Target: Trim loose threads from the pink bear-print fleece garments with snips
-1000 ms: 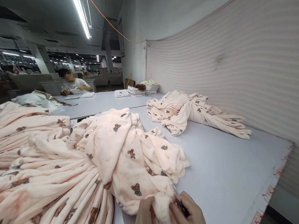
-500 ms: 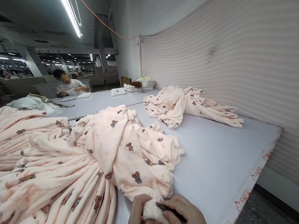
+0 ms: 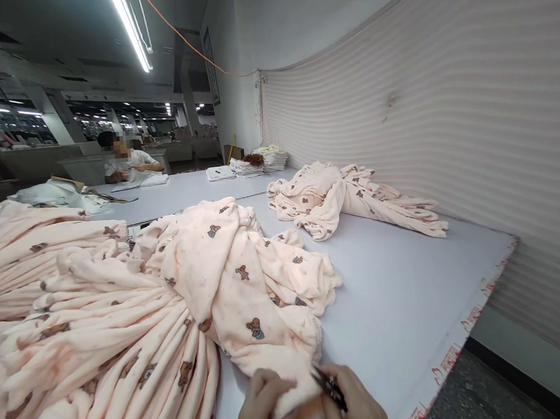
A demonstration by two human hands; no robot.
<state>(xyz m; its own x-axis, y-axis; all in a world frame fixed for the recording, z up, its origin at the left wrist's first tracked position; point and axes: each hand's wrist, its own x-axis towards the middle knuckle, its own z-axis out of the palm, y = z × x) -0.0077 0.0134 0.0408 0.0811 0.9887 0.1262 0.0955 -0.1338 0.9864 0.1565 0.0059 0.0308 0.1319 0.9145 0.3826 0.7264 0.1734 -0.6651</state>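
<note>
At the bottom middle, my left hand (image 3: 263,408) pinches the edge of a pale pink fleece garment (image 3: 256,292) printed with small brown bears. My right hand (image 3: 355,405) is closed around small black thread snips (image 3: 331,389), whose blades point up and left beside the pinched cloth. Whether the blades touch the cloth cannot be told. An open end of the garment shows its inner side between my hands. The rest of that garment lies bunched on the table, leaning on a large heap of matching fleece (image 3: 125,359) to the left.
Another bunched bear-print garment (image 3: 318,195) lies farther back on the pale table (image 3: 389,291). White stacks (image 3: 272,158) stand near the wall. A co-worker (image 3: 127,160) sits beyond the far edge. A striped sheet (image 3: 400,110) hangs along the right side.
The snips have moved slightly up and right, away from the pinched cloth. My left hand has shifted a little, and the garment's end is spread wider. The view has turned slightly.
</note>
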